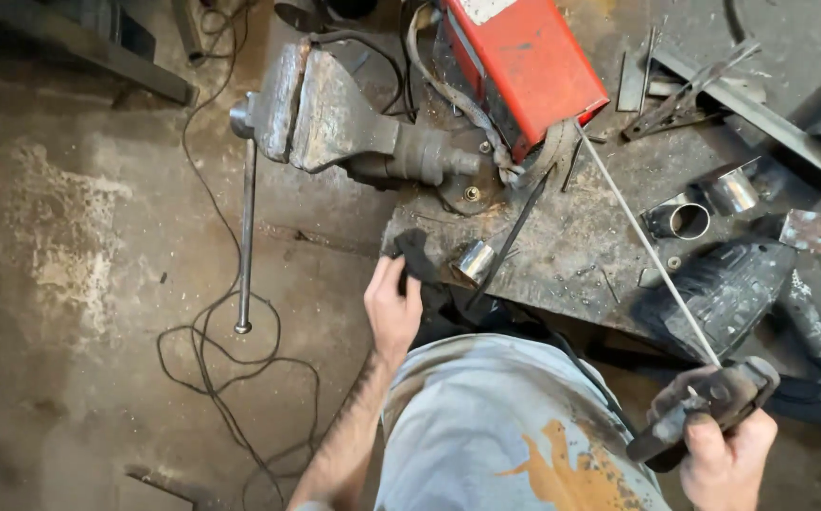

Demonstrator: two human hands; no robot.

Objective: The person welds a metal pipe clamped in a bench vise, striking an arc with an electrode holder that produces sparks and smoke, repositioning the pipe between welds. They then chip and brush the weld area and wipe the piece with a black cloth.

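Dim, warm light is falling unevenly from above; the floor's (pixel 70 378) top left corner is sinking into shadow. Glare is flashing off the shiny pipe pieces (pixel 689 220). Edges are bending slightly outward and softening.

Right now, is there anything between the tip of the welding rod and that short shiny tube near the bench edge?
Yes. A thin dark rod lies slantwise beside the shiny tube; the welding rod in the right hand's holder points elsewhere. The left hand grips a dark rag beside it.
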